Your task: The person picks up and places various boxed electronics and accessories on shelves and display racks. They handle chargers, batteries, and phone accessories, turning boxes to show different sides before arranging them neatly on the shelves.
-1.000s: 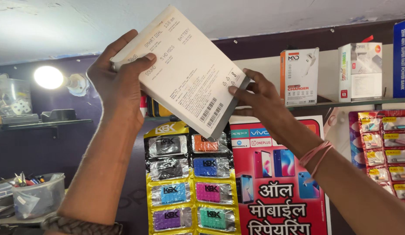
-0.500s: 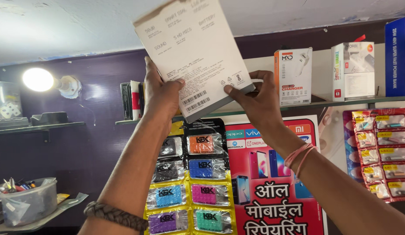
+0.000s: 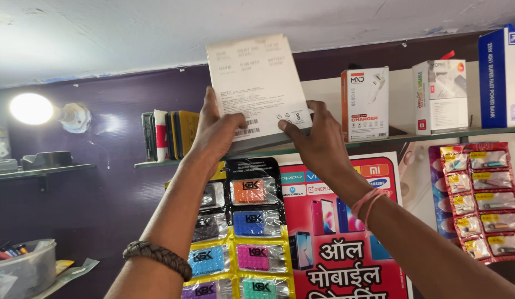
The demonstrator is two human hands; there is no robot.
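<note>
Shelf-high white box above both grips.

The white box hides part of the shelf at frame centre, and its small print is unreadable. The blue box at upper right and the tub at lower left are cut off by the frame edges.
</note>
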